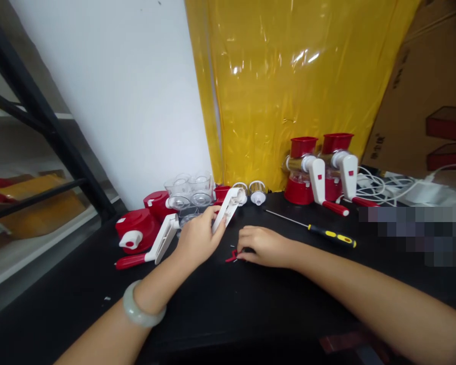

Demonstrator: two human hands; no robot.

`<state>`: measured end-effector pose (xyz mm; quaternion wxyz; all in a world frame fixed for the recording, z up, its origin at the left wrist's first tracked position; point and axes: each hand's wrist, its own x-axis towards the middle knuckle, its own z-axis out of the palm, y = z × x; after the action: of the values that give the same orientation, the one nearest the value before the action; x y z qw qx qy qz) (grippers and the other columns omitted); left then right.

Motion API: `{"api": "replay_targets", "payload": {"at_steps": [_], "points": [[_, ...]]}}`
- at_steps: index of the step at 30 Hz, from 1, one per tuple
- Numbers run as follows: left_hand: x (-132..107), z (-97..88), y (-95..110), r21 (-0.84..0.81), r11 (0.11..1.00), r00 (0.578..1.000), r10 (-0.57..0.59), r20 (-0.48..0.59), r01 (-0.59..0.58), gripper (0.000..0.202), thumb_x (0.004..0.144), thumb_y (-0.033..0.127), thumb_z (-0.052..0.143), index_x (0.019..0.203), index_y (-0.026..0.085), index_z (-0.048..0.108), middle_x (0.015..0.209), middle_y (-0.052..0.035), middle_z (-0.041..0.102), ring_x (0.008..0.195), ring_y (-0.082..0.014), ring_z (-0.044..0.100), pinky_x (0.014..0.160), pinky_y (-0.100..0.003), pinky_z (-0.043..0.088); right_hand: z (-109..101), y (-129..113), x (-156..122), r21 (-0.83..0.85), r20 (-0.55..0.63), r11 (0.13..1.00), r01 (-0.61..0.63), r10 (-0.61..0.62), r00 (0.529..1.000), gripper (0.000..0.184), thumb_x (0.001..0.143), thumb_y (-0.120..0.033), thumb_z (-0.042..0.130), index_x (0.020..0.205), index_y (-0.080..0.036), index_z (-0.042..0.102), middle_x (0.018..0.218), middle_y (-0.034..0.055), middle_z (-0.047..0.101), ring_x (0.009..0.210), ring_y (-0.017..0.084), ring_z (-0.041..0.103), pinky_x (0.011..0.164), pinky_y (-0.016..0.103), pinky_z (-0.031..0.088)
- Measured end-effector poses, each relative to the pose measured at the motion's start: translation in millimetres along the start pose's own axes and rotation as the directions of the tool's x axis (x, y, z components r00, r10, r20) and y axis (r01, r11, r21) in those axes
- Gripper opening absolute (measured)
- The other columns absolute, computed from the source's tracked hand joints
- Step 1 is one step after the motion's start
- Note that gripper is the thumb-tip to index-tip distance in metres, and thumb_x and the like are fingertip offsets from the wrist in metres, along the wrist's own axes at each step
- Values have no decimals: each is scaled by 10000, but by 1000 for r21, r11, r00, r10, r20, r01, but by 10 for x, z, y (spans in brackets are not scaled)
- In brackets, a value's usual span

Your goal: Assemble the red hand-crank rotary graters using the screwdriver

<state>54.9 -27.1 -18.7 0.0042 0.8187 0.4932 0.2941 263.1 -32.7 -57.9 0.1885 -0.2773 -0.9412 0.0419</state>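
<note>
My left hand [200,234] grips a white plastic crank arm [228,207], tilted with its round end up and its hollow side showing. Low over the black table, my right hand [264,246] has its fingers curled and thumb drawn in. Its fingertips are at small red plastic pieces [231,256] and tiny screws. Whatever lies between the fingertips is too small to make out. Left of my left hand lies another white crank arm [166,238] with a red handle [131,261]. A screwdriver [332,235] with a black and yellow handle lies beyond my right hand.
Red grater bases [137,228] and clear plastic housings [190,190] stand at the back left. Metal grater drums [257,192] are behind the crank arm. Two assembled rotary graters [302,172] stand back right, near white cables [387,187]. A yellow-wrapped panel [289,91] rises behind.
</note>
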Motion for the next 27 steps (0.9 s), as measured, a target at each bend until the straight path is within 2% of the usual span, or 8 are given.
{"api": "replay_targets", "payload": {"at_steps": [4,7,10,13,16,21,24,27], "points": [[-10,63,-12,-23,1000,1000,16,-12,-16,380,948,416,433,1267,231,524,1006,-61,731,802,-234,687,662,-309,468,-24,57,6,7,-138,1000,-11,12,990,172,920,-305,551,870,-163,634,914,76,629,873,172,581,794,301,481],[-11,51,-15,-54,999,999,-8,-51,5,395,953,415,426,1278,218,534,977,-75,723,804,-238,678,676,-318,469,-76,122,-18,50,-277,994,-100,110,955,165,936,-282,515,855,-163,596,862,70,624,817,159,576,750,294,478],[-2,22,-13,-280,960,993,-53,-108,20,404,944,422,459,1270,195,530,943,-75,707,772,-217,662,663,-303,479,-105,195,-65,109,-391,972,-210,236,890,131,926,-270,523,874,-166,583,821,52,617,726,137,563,675,274,466],[11,9,-2,-623,782,980,-133,-150,11,378,933,436,488,1207,178,524,874,-50,669,664,-155,614,603,-258,481,-126,238,-98,151,-505,964,-220,266,821,131,916,-250,533,996,-169,598,836,46,610,700,126,555,668,275,477],[25,-1,27,-838,546,967,-221,-131,11,303,905,450,538,1049,183,545,694,18,578,515,-94,502,513,-215,434,-154,230,-101,165,-600,977,-135,208,773,213,930,-233,508,1101,-196,629,855,47,593,758,137,576,729,308,507],[24,-35,111,-982,133,965,-244,99,135,362,853,507,598,994,181,530,628,69,494,395,-25,341,449,-180,398,-139,195,-61,494,-613,869,-14,360,703,187,910,-317,565,1010,-231,698,890,31,553,663,103,609,662,298,571],[12,-43,153,-971,61,945,-249,211,233,342,799,416,694,981,176,531,657,80,503,384,5,296,436,-153,407,-97,202,-37,656,-554,754,26,458,695,237,881,-367,604,1046,-224,696,954,36,550,698,107,652,721,324,608],[5,-29,176,-956,31,926,-260,273,290,334,779,377,719,970,164,549,698,61,544,401,3,318,422,-151,443,-83,198,-36,691,-501,723,11,468,728,254,873,-382,611,1052,-222,695,950,36,570,701,114,670,703,322,621]]}}
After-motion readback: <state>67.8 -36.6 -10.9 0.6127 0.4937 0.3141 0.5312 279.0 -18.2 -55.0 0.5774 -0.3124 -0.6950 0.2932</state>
